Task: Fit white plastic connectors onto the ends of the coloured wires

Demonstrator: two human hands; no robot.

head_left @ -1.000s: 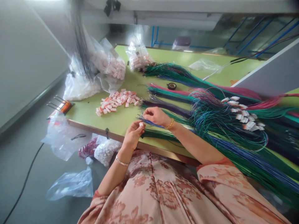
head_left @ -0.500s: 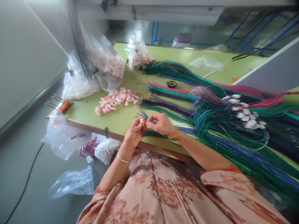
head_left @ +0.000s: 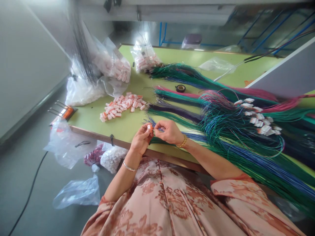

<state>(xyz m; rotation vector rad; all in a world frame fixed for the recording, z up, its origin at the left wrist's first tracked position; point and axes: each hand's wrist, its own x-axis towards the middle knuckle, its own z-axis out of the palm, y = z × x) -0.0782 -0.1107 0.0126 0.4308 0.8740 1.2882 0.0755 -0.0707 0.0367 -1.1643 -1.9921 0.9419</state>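
Note:
Between the fingertips of my left hand is a small white and orange connector housing. My right hand is closed in a pinch right beside it, at the housing's right side. A thin wire seems to be in that pinch, mostly hidden by the fingers. Left of the hands lies a loose pile of similar housings on the green table. Bundles of green, blue and purple wires stretch rightward from just beyond my fingers. Farther right, several white connectors sit at the ends of gathered wires.
Plastic bags of housings stand at the back left. A roll of black tape lies between wire bundles. An orange-based pronged holder sits at the left table corner. Bags hang or lie below the front edge.
Both hands keep nearly the same place and grip at the connector housing. The view has shifted very slightly.

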